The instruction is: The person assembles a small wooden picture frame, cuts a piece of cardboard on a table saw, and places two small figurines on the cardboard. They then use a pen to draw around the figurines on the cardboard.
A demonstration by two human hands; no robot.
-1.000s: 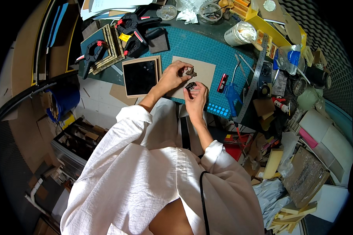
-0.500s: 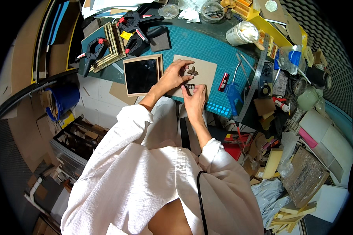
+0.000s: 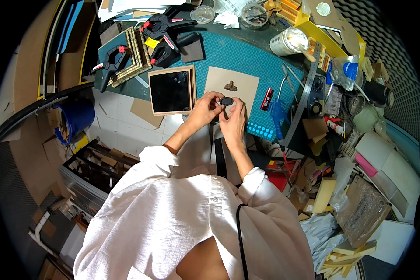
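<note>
Between my fingertips, above the near part of a beige board (image 3: pixel 247 86), is a small dark oval piece (image 3: pixel 226 101); its exact kind is unclear. My left hand (image 3: pixel 206 110) pinches its left side, fingers closed. My right hand (image 3: pixel 233 120) is closed on its right side with thumb and fingers. Just beyond them a small brown, rough, lumpy piece (image 3: pixel 230 86) lies on the board. To the left of my hands lies a wooden-framed black panel (image 3: pixel 171 92).
The board lies on a teal cutting mat (image 3: pixel 233 49). On the right are a blue glue gun (image 3: pixel 278 114), a red lighter-like object (image 3: pixel 267 99) and a long metal ruler (image 3: pixel 303 95). Black spring clamps (image 3: pixel 114 63) grip an ornate frame corner (image 3: pixel 134 53) at the far left. A white tub (image 3: pixel 288 41) stands behind.
My left hand has drawn back toward me from beside the brown piece and now meets my right hand at the small dark piece. That piece now shows a flat, dark oval face.
</note>
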